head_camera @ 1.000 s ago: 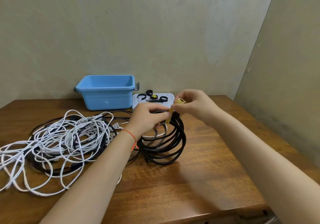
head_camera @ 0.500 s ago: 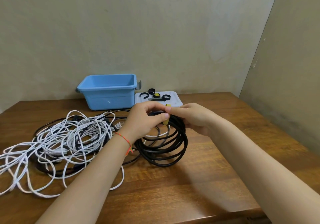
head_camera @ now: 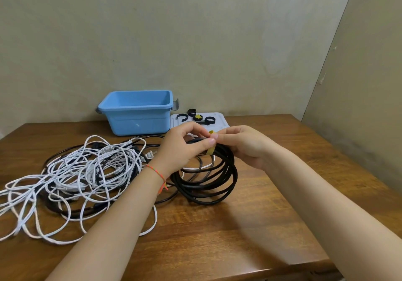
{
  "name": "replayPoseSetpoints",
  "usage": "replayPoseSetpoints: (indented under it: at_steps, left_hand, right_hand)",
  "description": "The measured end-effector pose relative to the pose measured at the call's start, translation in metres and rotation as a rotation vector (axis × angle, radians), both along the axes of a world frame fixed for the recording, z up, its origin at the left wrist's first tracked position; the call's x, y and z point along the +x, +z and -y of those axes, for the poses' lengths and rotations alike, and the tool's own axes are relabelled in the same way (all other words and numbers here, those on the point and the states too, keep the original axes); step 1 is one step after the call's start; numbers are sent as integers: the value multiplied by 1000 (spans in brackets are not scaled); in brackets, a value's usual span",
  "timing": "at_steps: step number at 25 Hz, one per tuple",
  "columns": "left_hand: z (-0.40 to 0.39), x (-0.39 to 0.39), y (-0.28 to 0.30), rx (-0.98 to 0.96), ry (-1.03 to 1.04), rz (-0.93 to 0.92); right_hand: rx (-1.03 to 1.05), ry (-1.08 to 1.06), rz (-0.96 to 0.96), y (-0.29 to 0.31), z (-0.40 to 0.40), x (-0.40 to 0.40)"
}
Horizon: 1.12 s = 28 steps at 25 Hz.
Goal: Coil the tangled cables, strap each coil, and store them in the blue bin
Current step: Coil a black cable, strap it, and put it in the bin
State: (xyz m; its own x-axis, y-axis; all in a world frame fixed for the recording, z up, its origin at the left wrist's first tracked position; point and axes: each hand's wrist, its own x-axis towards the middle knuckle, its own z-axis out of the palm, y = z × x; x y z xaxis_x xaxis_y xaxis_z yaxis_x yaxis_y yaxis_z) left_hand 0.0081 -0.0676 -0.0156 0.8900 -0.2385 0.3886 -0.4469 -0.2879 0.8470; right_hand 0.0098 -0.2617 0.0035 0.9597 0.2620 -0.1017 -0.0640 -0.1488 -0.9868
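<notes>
A black cable coil (head_camera: 208,182) stands upright on the wooden table (head_camera: 261,226), its lower edge on the wood. A yellow strap (head_camera: 211,150) is wrapped over the coil's top. My left hand (head_camera: 182,148) pinches the strap against the coil from the left. My right hand (head_camera: 243,145) holds the strap's upper end from the right, fingertips meeting the left hand's. A tangle of white and black cables (head_camera: 82,172) lies to the left. The blue bin (head_camera: 137,112) stands at the back by the wall, with nothing visible inside.
A white lid (head_camera: 219,120) beside the bin carries several loose black straps (head_camera: 210,120) and a yellow one. Walls close in behind and on the right. The table's front edge runs near the bottom of the view.
My right hand has come down from above the coil to its top, bringing the strap's end with it. The strap now lies tighter round the coil. The view has shifted slightly.
</notes>
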Motion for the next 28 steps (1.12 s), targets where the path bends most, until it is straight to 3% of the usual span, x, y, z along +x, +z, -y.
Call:
replayPoseSetpoints:
  at_steps: [3,7,15,20,26,28]
  left_hand:
    - [-1,0,6,37,47,-123]
    - [-7,-1,12,103,-103,-383]
    - [-10,9,24,-98,-144,-526]
    - [-7,6,25,-119,-147,-444]
    - [-2,4,10,-217,-51,-281]
    - [-4,5,10,-215,-53,-270]
  right_hand:
    - [86,12,-2,-4,-4,-1]
    - [123,-12,25,-6,-8,-4]
    - [185,-84,140,-7,-15,-10]
    - [-28,-152,315,-5,-22,-17]
    - [-40,-173,368,-9,-22,-20]
    - [-185,-140,497,-11,-18,-22]
